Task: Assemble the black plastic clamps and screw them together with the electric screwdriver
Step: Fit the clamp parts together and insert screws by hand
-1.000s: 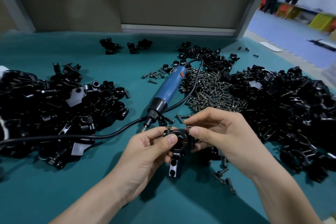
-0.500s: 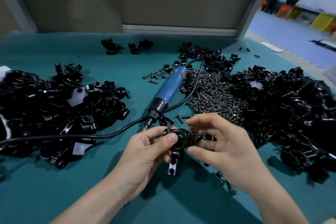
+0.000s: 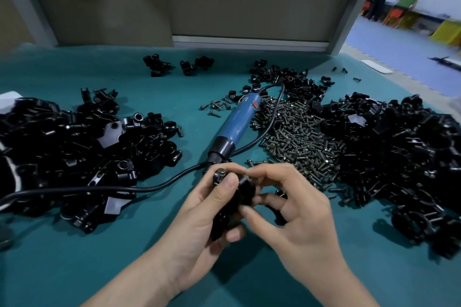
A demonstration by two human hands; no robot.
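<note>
Both hands on the clamp (image 3: 240,194): left hand (image 3: 199,209) curled round it, thumb pressed just below a screw (image 3: 220,171) head; right hand (image 3: 295,209) pinching its other side (fingertips blurred there). Screwdriver (image 3: 237,129) lies just beyond the fingertips, untouched.

table cloth (image 3: 99,269) teal | clamps (image 3: 62,152) black | screwdriver (image 3: 237,124) blue, black collar | screws (image 3: 299,137) dark grey

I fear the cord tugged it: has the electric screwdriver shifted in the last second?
No. The electric screwdriver lies just as before, its blue body along the left edge of the screw pile.
</note>
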